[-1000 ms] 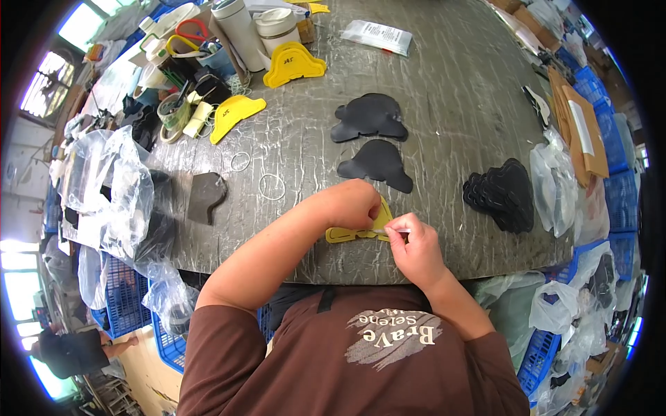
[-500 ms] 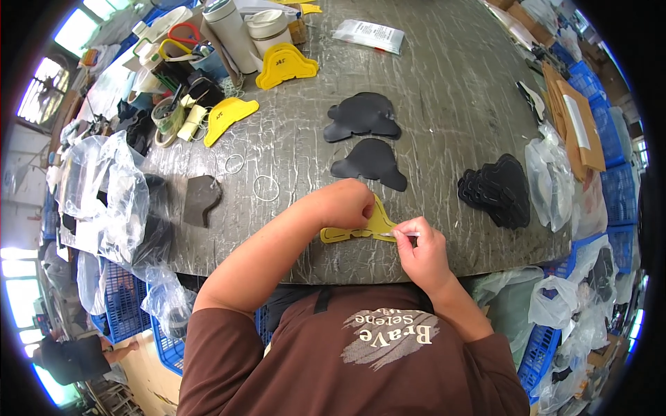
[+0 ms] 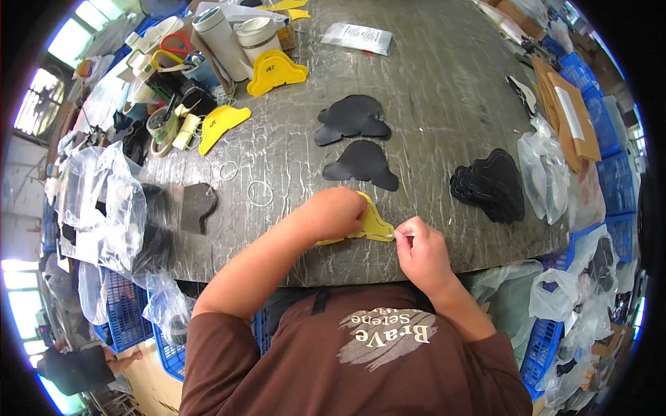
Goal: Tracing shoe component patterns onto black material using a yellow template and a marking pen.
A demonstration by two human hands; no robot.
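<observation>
A yellow curved template [image 3: 375, 223] with slots cut in it lies flat near the table's front edge. My left hand [image 3: 338, 213] is curled over its middle and presses it down, hiding part of it. Between the closed fingertips of my right hand [image 3: 424, 255] is a thin white pen-like tool [image 3: 409, 234], its tip at the template's right end. Whether anything lies under the template I cannot tell. Just beyond my hands sits a flat black rounded piece [image 3: 362, 165], with more black pieces [image 3: 354, 119] of similar shape behind it.
A stack of black pieces [image 3: 489, 186] stands at the right beside clear plastic bags [image 3: 543, 177]. Two yellow templates [image 3: 276, 72] [image 3: 223, 127], cups [image 3: 257, 36] and tools crowd the far left. A dark offcut [image 3: 198, 206] lies left of my arm. Blue crates [image 3: 126, 305] flank the table.
The view has shifted slightly, moving the table's things a little left. My right hand and the white tool have moved slightly right along the template; my left hand still presses on it.
</observation>
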